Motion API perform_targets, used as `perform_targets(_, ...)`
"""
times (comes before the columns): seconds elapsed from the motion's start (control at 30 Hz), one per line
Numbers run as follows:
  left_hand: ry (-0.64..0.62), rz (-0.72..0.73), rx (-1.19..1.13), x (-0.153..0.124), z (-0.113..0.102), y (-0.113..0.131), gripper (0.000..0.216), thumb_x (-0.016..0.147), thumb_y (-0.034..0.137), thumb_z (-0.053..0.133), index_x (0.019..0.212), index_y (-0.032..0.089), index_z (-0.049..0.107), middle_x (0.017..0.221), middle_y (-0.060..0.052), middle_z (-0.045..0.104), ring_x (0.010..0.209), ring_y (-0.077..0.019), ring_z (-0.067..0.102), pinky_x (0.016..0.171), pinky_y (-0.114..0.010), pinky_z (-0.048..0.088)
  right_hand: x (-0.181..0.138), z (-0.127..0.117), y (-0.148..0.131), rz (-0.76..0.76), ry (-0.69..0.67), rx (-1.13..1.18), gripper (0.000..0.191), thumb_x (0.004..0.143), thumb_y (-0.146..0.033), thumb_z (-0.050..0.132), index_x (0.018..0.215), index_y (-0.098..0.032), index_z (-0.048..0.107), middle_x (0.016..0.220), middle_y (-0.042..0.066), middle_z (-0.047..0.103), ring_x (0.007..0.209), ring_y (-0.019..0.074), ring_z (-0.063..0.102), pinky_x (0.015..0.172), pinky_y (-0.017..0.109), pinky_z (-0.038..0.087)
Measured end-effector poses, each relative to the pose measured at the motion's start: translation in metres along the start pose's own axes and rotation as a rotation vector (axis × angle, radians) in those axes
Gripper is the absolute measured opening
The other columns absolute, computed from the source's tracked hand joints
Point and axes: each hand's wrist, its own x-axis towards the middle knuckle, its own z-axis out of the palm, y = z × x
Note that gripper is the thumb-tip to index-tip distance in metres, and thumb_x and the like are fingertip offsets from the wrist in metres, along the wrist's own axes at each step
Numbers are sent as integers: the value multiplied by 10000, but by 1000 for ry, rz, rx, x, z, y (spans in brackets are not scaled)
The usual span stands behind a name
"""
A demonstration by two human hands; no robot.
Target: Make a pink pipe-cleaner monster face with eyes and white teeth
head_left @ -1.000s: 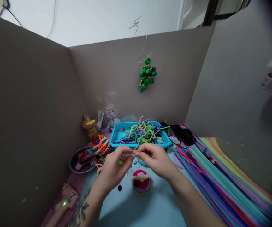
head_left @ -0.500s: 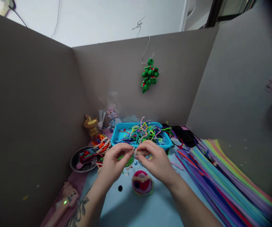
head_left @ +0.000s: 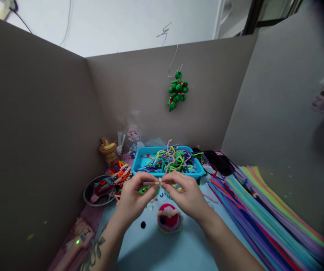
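Observation:
Both my hands meet above the light blue table top [head_left: 179,248], in front of a blue tray. My left hand [head_left: 133,197] pinches a short whitish pipe cleaner piece [head_left: 152,183] between thumb and fingers. My right hand [head_left: 186,194] pinches the same piece at its right end, fingertips touching the left hand's. A pink and red mouth-shaped craft with white teeth [head_left: 169,219] lies on the table just under my hands. A small green craft piece [head_left: 143,190] shows below my left fingers.
The blue tray [head_left: 139,165] holds tangled pipe cleaner scraps. Long coloured pipe cleaners [head_left: 266,214] are stacked at the right. A dark bowl [head_left: 90,194] of crafts, a jar [head_left: 107,149] and a glue gun [head_left: 76,244] stand left. A green ornament [head_left: 177,90] hangs on the cardboard wall.
My hands stay pinched together on the small piece; they rose slightly, then settled, and the whitish piece now sticks out leftward between my left fingers.

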Motion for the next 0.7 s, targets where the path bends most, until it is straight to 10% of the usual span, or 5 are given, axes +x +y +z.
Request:
perform_targets(0.37, -20, 259, 353, -5, 2, 4, 99, 807, 156, 593, 885, 213, 615, 821, -21, 702, 759, -138, 661, 722, -231, 503, 2, 1, -4, 61, 48, 137, 125, 803, -178, 596, 681, -186, 618, 733, 26, 623, 731, 158, 583, 694, 280, 461)
perform_targets(0.7, 94, 151, 152, -6, 15, 7, 144, 800, 154, 594, 933, 197, 559, 821, -8, 663, 730, -118, 648, 687, -218, 531, -2, 8, 0, 395, -28, 415, 50, 777, -216, 555, 747, -176, 549, 725, -2, 551, 652, 124, 509, 596, 236, 409)
